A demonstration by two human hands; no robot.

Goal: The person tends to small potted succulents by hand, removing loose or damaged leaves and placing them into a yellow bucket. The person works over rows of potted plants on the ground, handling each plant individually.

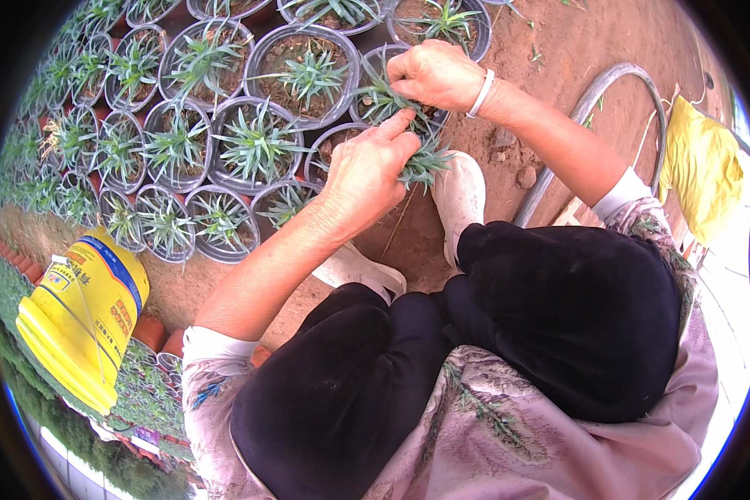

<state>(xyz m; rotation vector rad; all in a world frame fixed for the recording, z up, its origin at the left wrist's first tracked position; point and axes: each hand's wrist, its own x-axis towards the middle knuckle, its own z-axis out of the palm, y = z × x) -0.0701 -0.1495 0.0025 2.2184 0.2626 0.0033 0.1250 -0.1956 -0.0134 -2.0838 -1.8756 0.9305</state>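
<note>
My left hand holds a green spiky-leaved plant cutting under its curled fingers, its leaves spreading beside the palm; the index finger points at the plant in a pot. My right hand, with a white band on the wrist, is bent over that potted plant, fingertips closed at its leaves. Whether they grip a leaf is hidden. The dark plastic pot stands at the right edge of the rows. Just below it, my left hand partly covers another pot.
Rows of potted spiky plants fill the upper left. A yellow bucket bearing writing stands at the left. A grey hose curves over bare soil at the right, near a yellow sack. My white shoes are close to the pots.
</note>
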